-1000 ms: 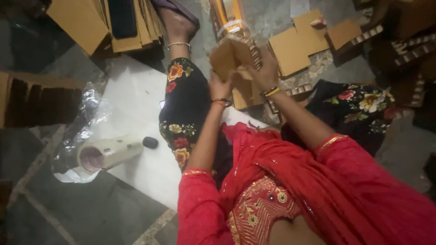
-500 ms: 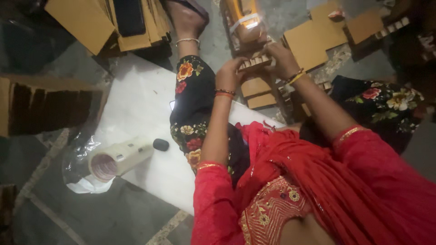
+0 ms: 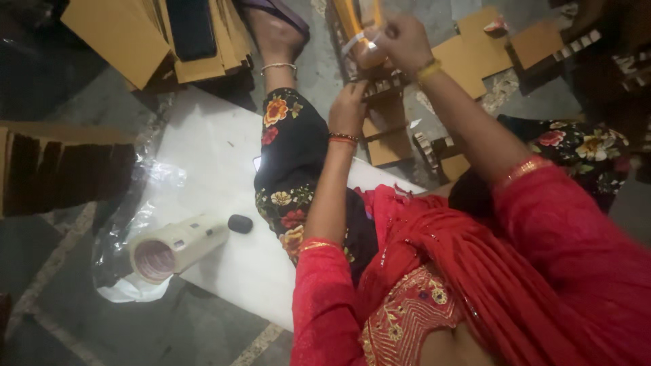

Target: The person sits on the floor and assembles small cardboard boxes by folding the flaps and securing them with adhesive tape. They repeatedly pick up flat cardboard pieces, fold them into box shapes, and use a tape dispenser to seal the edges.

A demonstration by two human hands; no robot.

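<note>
Cardboard work is midway, as I read it. My right hand [image 3: 405, 42] is closed around an orange tape roll [image 3: 363, 30] at the far side, and my left hand [image 3: 348, 108] pinches a notched cardboard piece [image 3: 381, 87] just below it on the floor. Flat cardboard sheets [image 3: 475, 51] lie far right, seemingly waiting; I can't tell how many are finished.

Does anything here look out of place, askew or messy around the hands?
Mostly clutter. Cardboard pieces lie scattered at odd angles on the floor near the right hand and left hand. A tape roll stack lies on its side, half out of a crumpled plastic bag at the white sheet's edge. No spill or damage shows.
</note>
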